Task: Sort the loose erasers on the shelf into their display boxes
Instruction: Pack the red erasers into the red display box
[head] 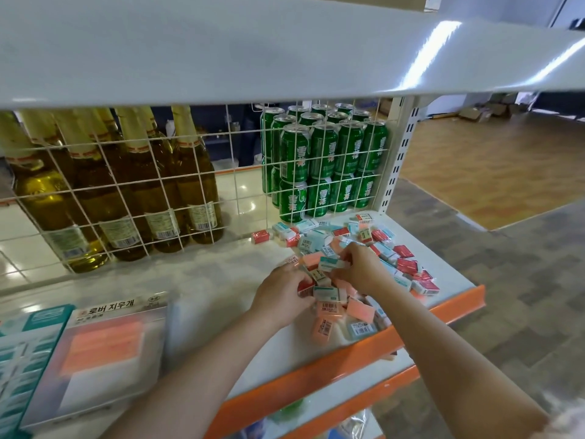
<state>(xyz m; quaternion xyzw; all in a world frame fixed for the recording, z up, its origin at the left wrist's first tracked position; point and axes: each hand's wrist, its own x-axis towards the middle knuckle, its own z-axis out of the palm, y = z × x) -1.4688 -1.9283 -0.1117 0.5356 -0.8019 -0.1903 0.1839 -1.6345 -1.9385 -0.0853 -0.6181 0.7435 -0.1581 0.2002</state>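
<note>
Where the white shelf (221,280) meets its orange edge, a heap of loose erasers (357,248) lies at the right end. Left hand (281,296) grips several erasers; right hand (361,267) pinches a teal-sleeved eraser (332,263). Two display boxes at the left end: teal box (22,359), pink box (101,353). Behind a wire grid: bottles (126,191), green cans (323,163).

A heap of small wrapped rectangular erasers (354,267) lies on the white metal shelf (202,280), at its right end. Behind the heap, past a white wire grid (152,185), stand stacked green drink cans (323,163), with amber glass bottles (126,185) to their left. Well left of the heap, at the shelf's front edge, two flat cardboard display boxes (95,359) sit side by side.
</note>
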